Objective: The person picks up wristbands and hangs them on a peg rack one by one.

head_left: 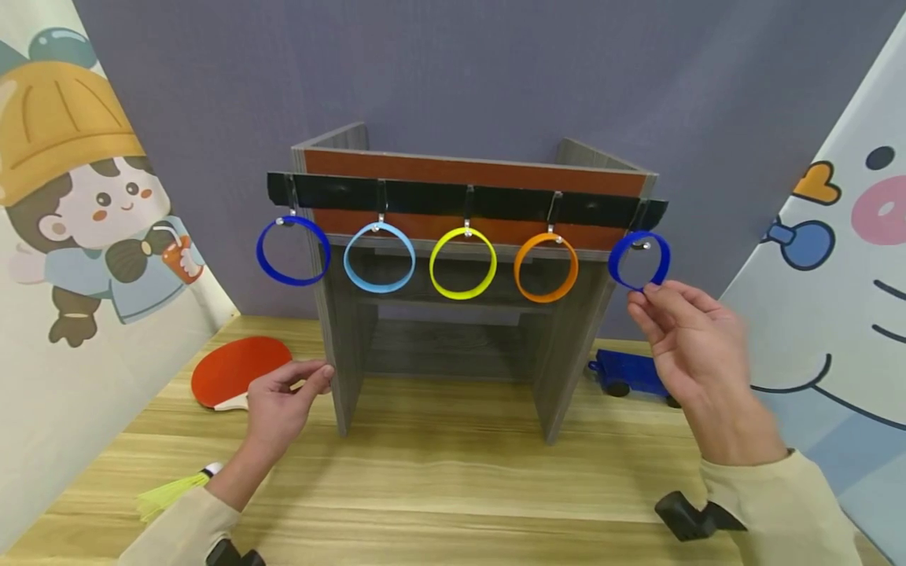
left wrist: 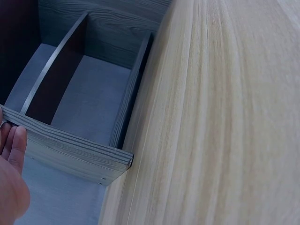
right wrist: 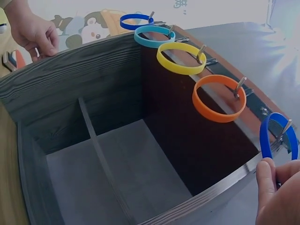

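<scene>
My right hand (head_left: pixel 697 338) pinches the lower edge of a dark blue silicone wristband (head_left: pixel 614 259) between thumb and fingers. In the right wrist view, a metal hook (right wrist: pixel 283 130) passes through this band's top. Four more bands hang in a row from hooks on a black strip (head_left: pixel 425 196): orange (head_left: pixel 545 297), yellow (head_left: pixel 462 295), light blue (head_left: pixel 378 288) and dark blue (head_left: pixel 259 251). The strip runs across the front of a grey wooden shelf (head_left: pixel 338 346). My left hand (head_left: pixel 279 401) holds the shelf's left side panel by its front edge, fingers on the outer face.
On the wooden table (head_left: pixel 439 503) lie a red table tennis paddle (head_left: pixel 237 365) and a yellow shuttlecock (head_left: pixel 170 494) at the left. A blue toy cart (head_left: pixel 630 369) stands right of the shelf, partly behind my right hand. Cartoon-printed panels flank both sides.
</scene>
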